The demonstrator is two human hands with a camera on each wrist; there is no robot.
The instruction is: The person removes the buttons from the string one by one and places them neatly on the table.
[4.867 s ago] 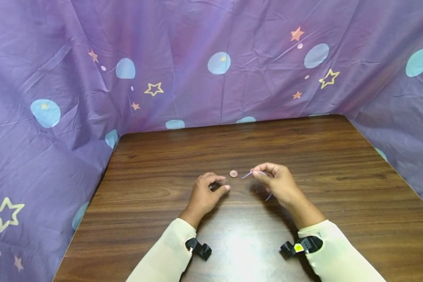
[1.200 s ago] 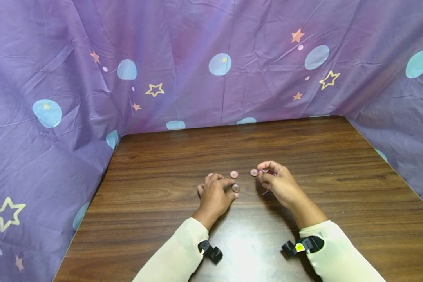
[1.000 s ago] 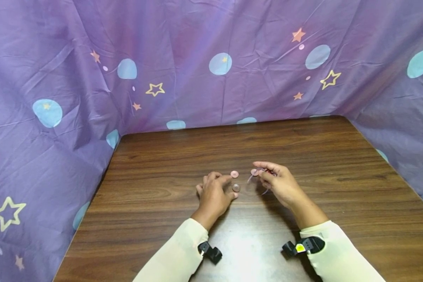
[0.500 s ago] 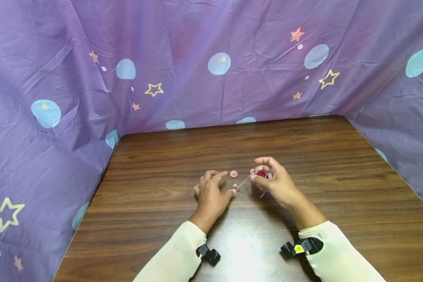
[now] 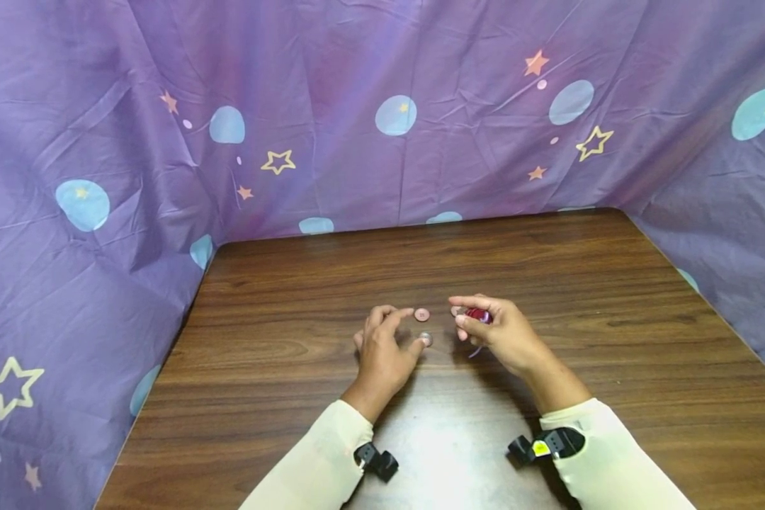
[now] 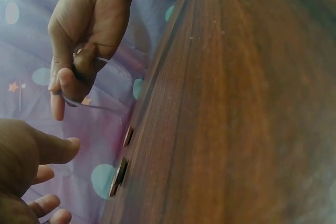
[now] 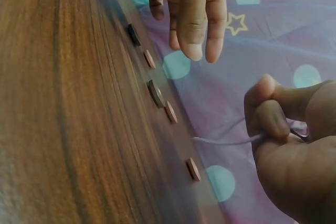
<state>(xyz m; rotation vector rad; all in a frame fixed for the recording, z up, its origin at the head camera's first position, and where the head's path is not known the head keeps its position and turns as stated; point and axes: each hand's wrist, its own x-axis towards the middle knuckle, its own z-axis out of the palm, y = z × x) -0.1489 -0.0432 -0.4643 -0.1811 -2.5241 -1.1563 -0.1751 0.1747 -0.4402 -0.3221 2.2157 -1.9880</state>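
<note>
My right hand [image 5: 506, 329] grips a thin purple cord [image 7: 226, 141], its fingers curled round it. One end of the cord sticks out past the fingers in the right wrist view. Something red [image 5: 479, 315] shows in the gap between thumb and forefinger in the head view. A pink button [image 5: 455, 311] lies just left of those fingertips. My left hand [image 5: 380, 352] hovers with loosely spread fingers, holding nothing. Its thumb overlaps a grey button [image 5: 426, 338] in the head view, and its forefinger points at another pink button [image 5: 422, 314].
A brown wooden table [image 5: 280, 425] carries the buttons. Low in the right wrist view, a dark button [image 7: 134, 34] and a brown one [image 7: 156, 94] lie among pink ones along a line. A purple star-patterned cloth [image 5: 331, 106] hangs round the table's far sides.
The right hand has shifted slightly and its forefinger has straightened; the cord end that stretched left toward the grey button half a second ago no longer shows there. The left hand has barely moved.
</note>
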